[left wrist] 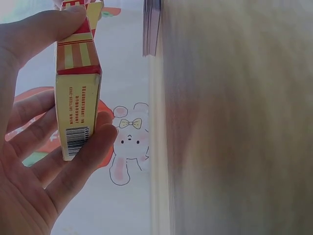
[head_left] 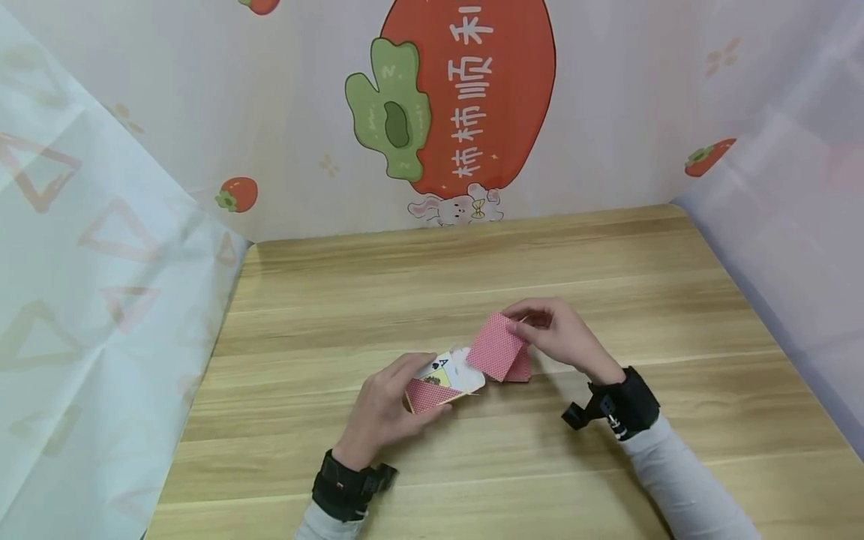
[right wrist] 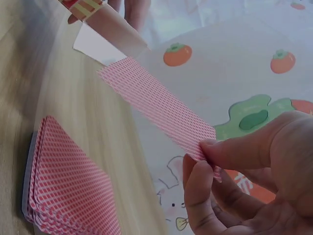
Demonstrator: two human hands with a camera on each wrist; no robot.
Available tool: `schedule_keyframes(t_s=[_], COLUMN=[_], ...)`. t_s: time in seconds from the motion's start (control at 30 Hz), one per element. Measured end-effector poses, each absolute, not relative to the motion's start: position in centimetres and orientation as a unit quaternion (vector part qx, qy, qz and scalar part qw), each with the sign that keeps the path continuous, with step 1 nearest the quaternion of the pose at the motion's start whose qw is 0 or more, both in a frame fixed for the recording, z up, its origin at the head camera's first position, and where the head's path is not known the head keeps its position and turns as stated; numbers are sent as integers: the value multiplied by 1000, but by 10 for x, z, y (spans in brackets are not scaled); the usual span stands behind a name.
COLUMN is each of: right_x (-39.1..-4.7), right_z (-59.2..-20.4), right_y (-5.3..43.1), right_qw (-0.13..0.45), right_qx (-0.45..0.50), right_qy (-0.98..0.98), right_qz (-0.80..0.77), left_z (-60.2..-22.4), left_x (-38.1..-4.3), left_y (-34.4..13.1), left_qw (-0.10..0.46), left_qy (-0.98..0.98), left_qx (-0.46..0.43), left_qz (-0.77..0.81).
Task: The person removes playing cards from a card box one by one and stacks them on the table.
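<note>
My left hand point(head_left: 386, 403) grips a small playing card box point(head_left: 432, 396), thumb on one narrow side and fingers on the other. The box is yellow and red, with a barcode on its end point(left wrist: 77, 139); an ace design shows on its face. Its white flap point(right wrist: 98, 45) stands out toward the right hand. Between thumb and fingers, my right hand point(head_left: 556, 335) pinches a playing card point(right wrist: 161, 110) with a red patterned back. The card's far end overlaps the flap in the head view. Below the right hand, a stack of playing cards point(right wrist: 68, 183) lies back up on the table.
The wood-grain table point(head_left: 324, 300) runs back to a pale backdrop point(head_left: 297, 112) printed with persimmons and a rabbit. Pale sheets hang along the left side point(head_left: 88, 300) and right side point(head_left: 796, 225). Each wrist wears a black camera strap point(head_left: 631, 405).
</note>
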State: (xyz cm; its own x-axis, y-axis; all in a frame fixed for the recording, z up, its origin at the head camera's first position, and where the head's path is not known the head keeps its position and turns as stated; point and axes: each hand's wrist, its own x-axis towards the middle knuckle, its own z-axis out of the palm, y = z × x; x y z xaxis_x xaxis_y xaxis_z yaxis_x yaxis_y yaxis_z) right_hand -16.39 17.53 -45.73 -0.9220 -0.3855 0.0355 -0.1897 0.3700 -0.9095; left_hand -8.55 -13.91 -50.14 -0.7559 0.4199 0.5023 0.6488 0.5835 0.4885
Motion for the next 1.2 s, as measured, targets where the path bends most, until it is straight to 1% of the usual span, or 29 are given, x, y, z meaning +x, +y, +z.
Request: schedule_keyframes(t_s=[0.2,0.47,0.7,0.8,0.93,1.2], right_x=[-171,-183,-185,-185,-184,-182], right_z=[-463,-480,-493,-496,-498,-503], right_y=[179,183,182,180,176,170], right_qw=[87,88,116,115,94,15], right_qx=[-149,-118,-111,-114,-126,-162], right_qy=[816,825,838,844,853,875], right_qz=[-552,-546,-522,-512,-498,-456], left_z=[-502,-502,-502,-501,-501,-502], left_x=[-86,-85,-85,-85,-85,-85], left_y=[-139,-139,-138,-138,-138,-139], left_qw=[167,164,160,158,156,156], left_qy=[-874,-876,-880,-881,-881,-882], left_qx=[-306,-303,-299,-298,-297,-294], left_qz=[-339,-337,-332,-333,-333,-332])
